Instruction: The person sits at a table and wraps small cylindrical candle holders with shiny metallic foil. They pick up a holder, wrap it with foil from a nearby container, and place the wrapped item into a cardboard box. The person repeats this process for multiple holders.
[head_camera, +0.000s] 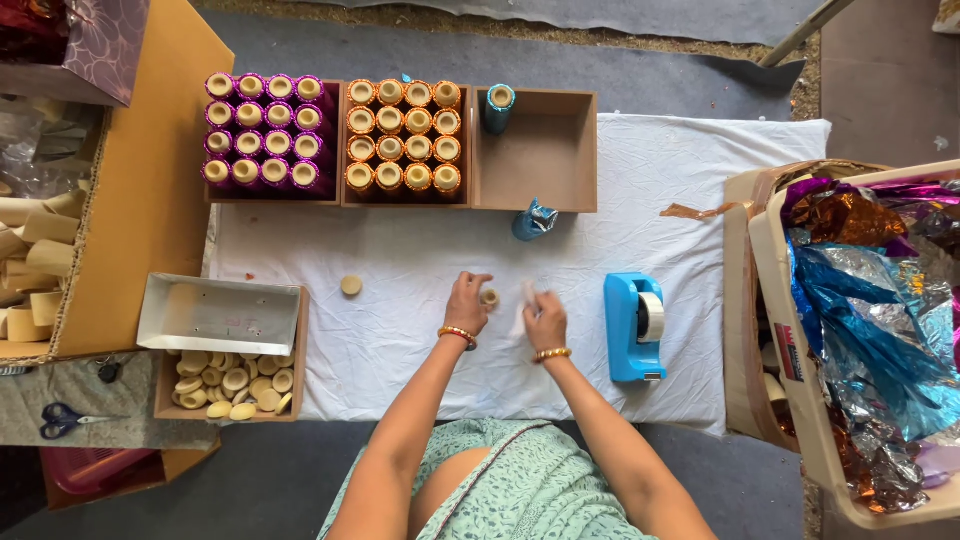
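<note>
**Bench inspection: tube held upright between both hands at centre of cloth**

Left hand (467, 302) is closed around a small cardboard tube (490, 297), fingertips pinching it so its open end faces up. The tube sits on the white cloth (400, 340), mid-bench, directly before the person. Right hand (545, 320) is just beside it, fingers curled on a small pale scrap (522, 312); whether paper or tape cannot be told. The two hands nearly meet over the tube, one appearing to steady it while the other handles the scrap.

Layout appears arranged for reach. A blue tape dispenser (634, 327) stands just right of the right hand. A crate of foil sheets (880, 300), blue, silver and purple, lies at the far right. A crumpled blue foil piece (535, 220) lies beyond the hands, near the trays.

Three trays line the far edge. The purple-wrapped tubes (265, 130) fill the left tray and the orange-wrapped tubes (404, 135) the middle one, all upright and packed in rows. The right tray (545, 150) holds one blue-wrapped tube (499, 107) in its corner.

On the left, a box of pale discs (232, 385) sits half under a grey lid; a single disc (351, 285) lies loose on the cloth. Bare tubes (35, 260) are piled in a carton at far left. Scissors (62, 419) lie off the cloth, well apart from the hands.
</note>
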